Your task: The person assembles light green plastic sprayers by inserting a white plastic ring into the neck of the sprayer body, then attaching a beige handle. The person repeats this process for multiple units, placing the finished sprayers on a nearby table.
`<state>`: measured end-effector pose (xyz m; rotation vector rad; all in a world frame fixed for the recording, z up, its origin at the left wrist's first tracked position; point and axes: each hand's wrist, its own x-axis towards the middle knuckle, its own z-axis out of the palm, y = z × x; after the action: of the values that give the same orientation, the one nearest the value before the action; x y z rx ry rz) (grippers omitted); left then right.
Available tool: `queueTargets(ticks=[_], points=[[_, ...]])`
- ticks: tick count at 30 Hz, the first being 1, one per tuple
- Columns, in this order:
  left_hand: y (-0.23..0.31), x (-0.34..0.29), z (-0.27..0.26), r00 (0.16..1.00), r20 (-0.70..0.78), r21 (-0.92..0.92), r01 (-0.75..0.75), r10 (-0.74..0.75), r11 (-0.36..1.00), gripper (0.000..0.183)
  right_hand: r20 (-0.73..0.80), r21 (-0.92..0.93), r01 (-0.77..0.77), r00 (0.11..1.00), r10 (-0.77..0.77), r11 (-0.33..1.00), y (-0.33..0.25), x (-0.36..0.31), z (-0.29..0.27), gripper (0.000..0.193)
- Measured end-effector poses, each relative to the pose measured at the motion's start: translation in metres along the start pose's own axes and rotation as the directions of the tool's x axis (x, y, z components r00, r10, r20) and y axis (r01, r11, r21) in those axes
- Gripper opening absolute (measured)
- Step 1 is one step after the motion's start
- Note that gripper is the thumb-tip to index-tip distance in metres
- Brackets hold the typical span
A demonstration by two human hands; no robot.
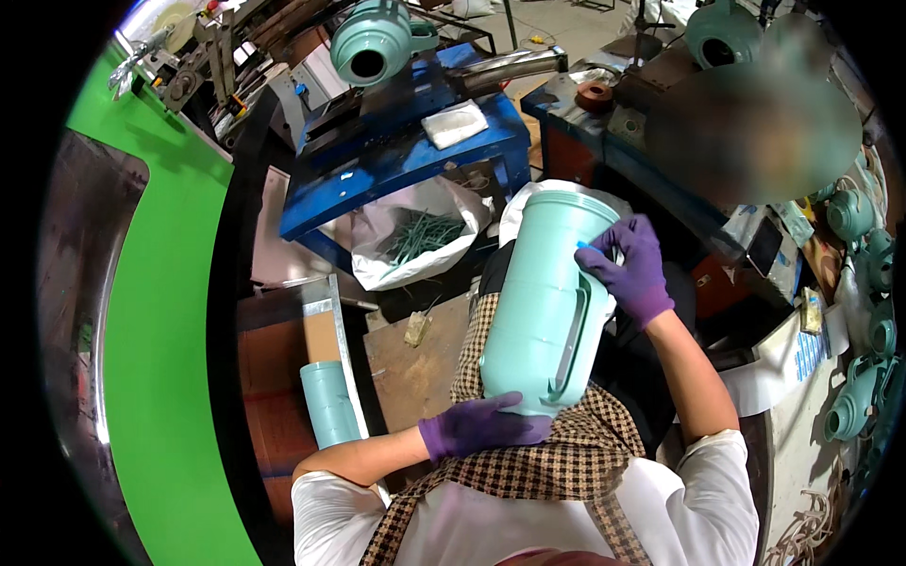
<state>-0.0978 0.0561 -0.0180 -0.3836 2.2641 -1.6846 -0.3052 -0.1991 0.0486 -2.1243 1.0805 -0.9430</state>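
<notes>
A mint-green plastic jug [540, 302] with a long side handle leans across my lap, its threaded round mouth pointing away from me and its base towards me. My left hand [486, 426], in a purple glove, cups the jug's base from below with curled fingers. Beside the rim, on the handle side, my purple-gloved right hand [637, 269] is closed in a pinch. A small blue bit [582, 245] shows at its fingertips; what it belongs to is hidden.
A blue metal table [396, 170] carries a folded white cloth [455, 124] and another jug [371, 47]. Below it sits a white sack [377, 272] of thin green strips [427, 236]. A green machine panel [156, 330] stands left; several jug bodies [854, 401] line the right.
</notes>
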Motion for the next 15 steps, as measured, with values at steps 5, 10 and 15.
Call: queueTargets(ticks=[5,10,15], points=[[-0.02,-0.041,-0.031,0.615,0.466,-0.873,0.437,-0.636,-0.218,0.058,0.035,0.356,-0.06,0.998,0.051,0.932,0.008,0.039,0.023,0.085],[-0.016,-0.061,-0.077,-0.081,0.9,-0.424,0.06,-0.428,-0.904,0.079,0.273,0.283,0.009,0.958,-0.09,0.959,-0.045,0.068,0.058,0.06],[-0.01,-0.051,-0.086,-0.461,0.846,-0.498,-0.51,-0.266,-0.701,0.072,0.284,-0.301,0.486,0.867,-0.409,0.82,-0.152,0.214,0.114,0.067]])
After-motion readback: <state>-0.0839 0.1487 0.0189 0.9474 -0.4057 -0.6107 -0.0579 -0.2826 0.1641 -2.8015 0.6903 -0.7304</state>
